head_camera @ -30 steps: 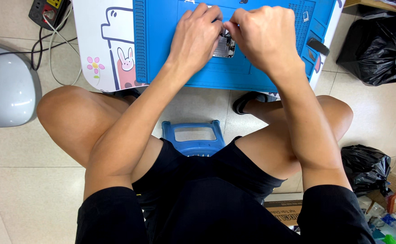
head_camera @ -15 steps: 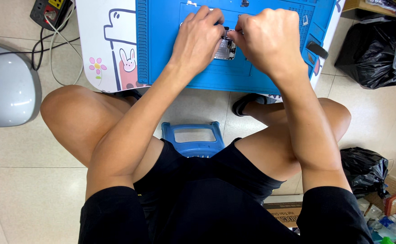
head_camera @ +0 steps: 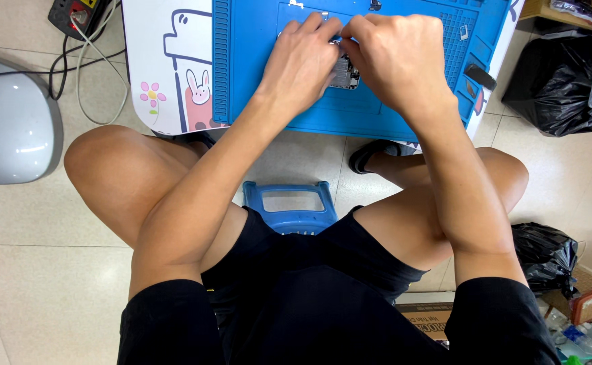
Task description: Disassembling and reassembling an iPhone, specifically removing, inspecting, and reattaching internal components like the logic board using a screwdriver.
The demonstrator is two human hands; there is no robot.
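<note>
Nearest: black shorts and bare knees, seated on a small blue plastic stool (head_camera: 293, 205), moulded, with a slot handle in its seat. Pale glossy floor tiles below. Black sandal (head_camera: 370, 154) under the worktop edge. Crumpled black plastic bag (head_camera: 546, 253) by the right knee; cardboard box corner beside it.

Middle: low white worktop (head_camera: 167, 74), smooth, printed with cartoon animals and a flower. On it, blue silicone work mat (head_camera: 255, 74), matte, ribbed down its left edge, moulded into small trays along the right.

Change over the last second: almost none. Both hands on the same spot of the mat as before, fingers bunched a shade closer; view drawn slightly nearer. Reads as fine, steady work held in one place, not a shift to something new.

Left hand (head_camera: 299, 64): grip closed, fingertips pinched at the top edge of the small electronic device (head_camera: 344, 73). Right hand (head_camera: 399, 57): grip closed likewise, fingertips meeting the left's over the device; whether a tool sits inside, cannot tell. Device: small, flat, dark with metallic glints, lying mid-mat, mostly hidden between the hands.

Far: rounded grey-white plastic housing (head_camera: 5, 122) on the floor at left; power strip (head_camera: 73, 12) with black and white cables; second black bag (head_camera: 553, 88) at right.
</note>
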